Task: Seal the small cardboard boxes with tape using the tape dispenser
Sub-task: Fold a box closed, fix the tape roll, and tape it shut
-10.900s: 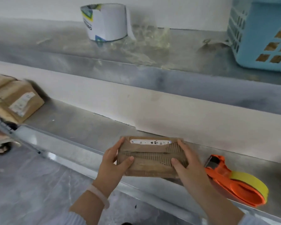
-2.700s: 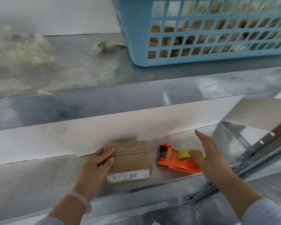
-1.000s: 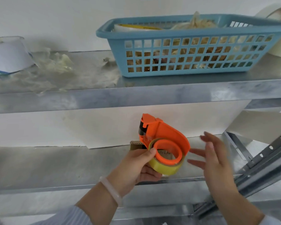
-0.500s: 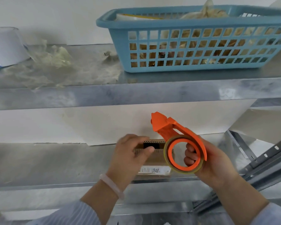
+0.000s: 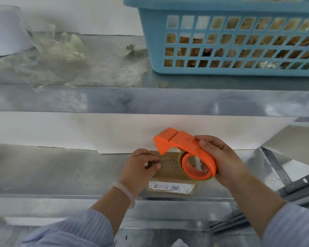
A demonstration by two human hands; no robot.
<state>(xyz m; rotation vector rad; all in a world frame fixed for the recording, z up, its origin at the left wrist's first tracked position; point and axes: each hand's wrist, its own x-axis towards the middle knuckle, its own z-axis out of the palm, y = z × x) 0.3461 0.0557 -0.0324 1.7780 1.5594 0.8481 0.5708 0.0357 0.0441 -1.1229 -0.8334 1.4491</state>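
Evidently light and stiff, the small cardboard box (image 5: 169,172) lies flat on the lower metal shelf (image 5: 61,172) and would likely slide unless pinned. The left hand (image 5: 139,168) curls its fingers over the box's left end, a sound place to steady it. The right hand (image 5: 219,157) wraps the orange tape dispenser (image 5: 184,145), held just above the box's right side.

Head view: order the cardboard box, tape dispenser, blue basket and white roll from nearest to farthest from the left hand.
1. cardboard box: lower shelf, under the left hand, which holds it.
2. tape dispenser: just to the right, held in the right hand.
3. blue basket: upper shelf, right.
4. white roll: upper shelf, far left.
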